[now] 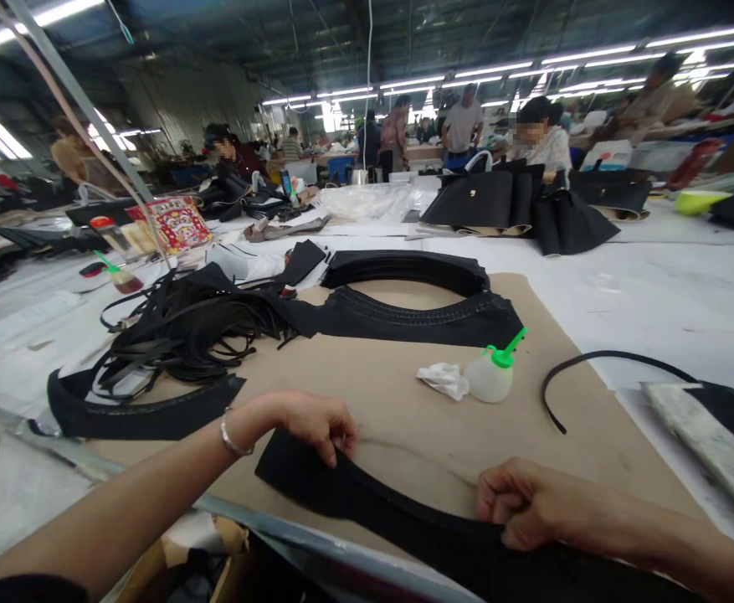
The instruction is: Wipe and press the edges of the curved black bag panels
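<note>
Blk strip (404, 521), L hand (316, 421) pinching it, R hand (522, 501) ditto

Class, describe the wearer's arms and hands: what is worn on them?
The left hand is ungloved, with a silvery bracelet at the wrist and a dark sleeve farther up. The right hand is ungloved; no bracelet or sleeve shows on that side.

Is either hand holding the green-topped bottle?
No, the left hand and right hand are both on the black strip, while the bottle sits apart from them.
</note>
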`<state>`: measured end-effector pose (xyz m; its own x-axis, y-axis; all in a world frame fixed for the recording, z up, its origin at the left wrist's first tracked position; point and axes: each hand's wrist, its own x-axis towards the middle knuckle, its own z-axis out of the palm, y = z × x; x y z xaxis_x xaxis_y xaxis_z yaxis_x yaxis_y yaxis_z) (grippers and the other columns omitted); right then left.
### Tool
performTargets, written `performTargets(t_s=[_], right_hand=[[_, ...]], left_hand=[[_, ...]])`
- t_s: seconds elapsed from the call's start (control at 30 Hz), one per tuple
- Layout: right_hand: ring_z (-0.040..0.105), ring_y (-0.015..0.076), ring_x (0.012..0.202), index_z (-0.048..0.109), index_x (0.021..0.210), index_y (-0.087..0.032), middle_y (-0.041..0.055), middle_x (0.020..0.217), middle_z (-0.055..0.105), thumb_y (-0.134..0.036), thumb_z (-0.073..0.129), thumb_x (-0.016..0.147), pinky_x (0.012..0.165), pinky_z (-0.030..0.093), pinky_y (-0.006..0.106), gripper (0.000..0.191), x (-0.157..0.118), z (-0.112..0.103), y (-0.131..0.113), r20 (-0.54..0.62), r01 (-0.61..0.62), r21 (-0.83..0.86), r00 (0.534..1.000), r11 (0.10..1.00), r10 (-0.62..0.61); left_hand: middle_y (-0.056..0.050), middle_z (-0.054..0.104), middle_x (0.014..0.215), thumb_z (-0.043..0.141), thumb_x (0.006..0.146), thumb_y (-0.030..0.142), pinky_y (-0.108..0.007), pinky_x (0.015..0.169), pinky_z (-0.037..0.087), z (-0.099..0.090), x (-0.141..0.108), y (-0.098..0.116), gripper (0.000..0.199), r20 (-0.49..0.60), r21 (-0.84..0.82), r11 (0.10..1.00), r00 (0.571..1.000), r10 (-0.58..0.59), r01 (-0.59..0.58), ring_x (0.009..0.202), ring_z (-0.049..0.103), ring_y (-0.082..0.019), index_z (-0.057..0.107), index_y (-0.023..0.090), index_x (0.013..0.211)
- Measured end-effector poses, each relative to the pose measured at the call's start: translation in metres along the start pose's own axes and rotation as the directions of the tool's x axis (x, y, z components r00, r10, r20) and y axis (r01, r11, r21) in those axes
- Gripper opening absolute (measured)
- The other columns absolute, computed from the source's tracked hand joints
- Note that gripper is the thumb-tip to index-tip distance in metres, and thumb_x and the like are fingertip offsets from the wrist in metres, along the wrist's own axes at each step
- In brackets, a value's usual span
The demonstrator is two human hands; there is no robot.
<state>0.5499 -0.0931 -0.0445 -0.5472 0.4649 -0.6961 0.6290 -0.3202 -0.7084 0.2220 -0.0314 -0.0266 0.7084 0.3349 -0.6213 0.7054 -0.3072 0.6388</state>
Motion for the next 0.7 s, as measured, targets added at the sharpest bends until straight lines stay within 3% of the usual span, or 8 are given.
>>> performTargets(t_s=[0.13, 0.27, 0.4, 0.5, 0.57, 0.7], right_hand=[[0.045, 0.0107, 0.06, 0.061, 0.077, -0.017, -0.0041, 0.064, 0.053, -0.012, 0.052, 0.052, 0.052, 0.028, 0.021, 0.027, 0.011, -0.007, 0.006, -0.152, 0.013, -0.252, 0.987, 0.968, -0.053], [0.061, 0.019, 0.083, 0.065, 0.086, -0.021, 0.0023, 0.088, 0.066, -0.01, 0.053, 0.065, 0.072, 0.045, 0.027, 0.027, -0.003, -0.003, 0.001, -0.303, -0.019, -0.53, 0.938, 0.848, -0.169], [0.065, 0.0233, 0.09, 0.066, 0.095, -0.023, 0.0067, 0.102, 0.068, -0.012, 0.051, 0.077, 0.082, 0.053, 0.037, 0.026, -0.012, 0.018, -0.001, -0.398, -0.002, -0.739, 0.809, 0.674, -0.433], [0.067, 0.0199, 0.095, 0.065, 0.111, -0.023, 0.0077, 0.109, 0.069, -0.012, 0.044, 0.085, 0.084, 0.056, 0.031, 0.035, -0.004, 0.042, 0.003, -0.33, 0.124, -0.833, 0.67, 0.539, -0.665], [0.066, 0.0176, 0.102, 0.059, 0.124, -0.02, 0.0082, 0.117, 0.069, -0.008, 0.039, 0.085, 0.088, 0.055, 0.028, 0.046, 0.009, 0.059, 0.012, -0.26, 0.17, -0.89, 0.572, 0.422, -0.778], [0.06, 0.0168, 0.117, 0.048, 0.138, -0.013, 0.0092, 0.13, 0.063, -0.001, 0.038, 0.077, 0.098, 0.051, 0.028, 0.063, 0.037, 0.082, 0.035, -0.168, 0.102, -0.967, 0.438, 0.234, -0.883]], left_hand=[[0.004, 0.063, 0.083, 0.078, 0.064, 0.01, -0.023, 0.073, 0.048, 0.003, 0.008, -0.003, 0.03, -0.162, 0.106, 0.993, 0.986, -0.036, 0.053, 0.08, 0.059, -0.015, 0.068, 0.018, 0.091], [-0.005, 0.059, 0.11, 0.068, 0.073, 0.01, -0.036, 0.095, 0.043, 0.021, -0.002, 0.014, 0.035, -0.425, 0.197, 0.971, 0.904, -0.04, 0.136, 0.106, 0.055, -0.024, 0.064, 0.019, 0.107], [-0.004, 0.057, 0.114, 0.05, 0.086, 0.005, -0.029, 0.097, 0.043, 0.058, 0.003, 0.028, 0.034, -0.57, 0.24, 0.968, 0.818, 0.085, 0.067, 0.106, 0.055, -0.018, 0.059, 0.022, 0.114], [-0.004, 0.06, 0.112, 0.044, 0.089, 0.005, -0.03, 0.097, 0.045, 0.088, 0.013, 0.032, 0.037, -0.611, 0.362, 0.932, 0.758, 0.229, 0.011, 0.105, 0.055, -0.018, 0.057, 0.021, 0.12], [-0.006, 0.061, 0.115, 0.044, 0.087, 0.003, -0.033, 0.098, 0.046, 0.104, 0.019, 0.031, 0.043, -0.607, 0.439, 0.898, 0.745, 0.278, 0.022, 0.105, 0.056, -0.02, 0.053, 0.018, 0.125], [-0.01, 0.063, 0.119, 0.043, 0.088, 0.006, -0.034, 0.098, 0.048, 0.123, 0.025, 0.025, 0.042, -0.612, 0.539, 0.842, 0.7, 0.367, 0.03, 0.106, 0.058, -0.021, 0.051, 0.013, 0.129]])
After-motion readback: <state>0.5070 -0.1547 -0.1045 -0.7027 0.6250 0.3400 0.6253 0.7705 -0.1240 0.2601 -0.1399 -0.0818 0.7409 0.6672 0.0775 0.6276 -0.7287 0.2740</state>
